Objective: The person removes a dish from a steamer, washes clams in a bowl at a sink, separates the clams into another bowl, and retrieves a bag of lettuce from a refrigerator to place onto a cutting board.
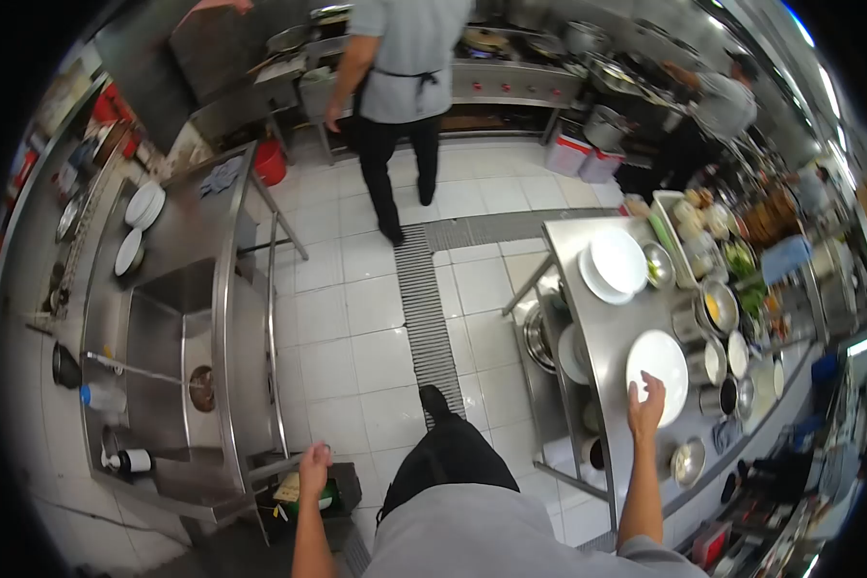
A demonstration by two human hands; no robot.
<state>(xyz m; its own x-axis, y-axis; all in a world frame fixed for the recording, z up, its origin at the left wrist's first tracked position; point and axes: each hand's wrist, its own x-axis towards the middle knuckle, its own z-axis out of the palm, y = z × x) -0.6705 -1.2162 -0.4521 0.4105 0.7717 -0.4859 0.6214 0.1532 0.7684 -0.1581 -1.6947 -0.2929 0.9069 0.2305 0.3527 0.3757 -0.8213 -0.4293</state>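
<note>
My right hand (647, 405) reaches over the prep table, its thumb and fingers apart in front of a white oval plate (661, 356). The fingertips overlap the plate's near left part in this view. Farther up the same table, a stack of white plates (618, 265) stands near the corner. My left hand (315, 467) hangs low at my side with nothing visible in it, its fingers loosely bent and apart. It is close to the sink counter's (223, 385) near corner and above a dark crate (342, 489) with green and yellow things.
A metal drain grate (416, 299) runs along the white tiled floor. One person (400, 87) walks ahead by the stove (511, 82); another person (718, 116) works at the right. Bowls and pots (711, 361) crowd the prep table's far side. A red bucket (270, 162) stands left.
</note>
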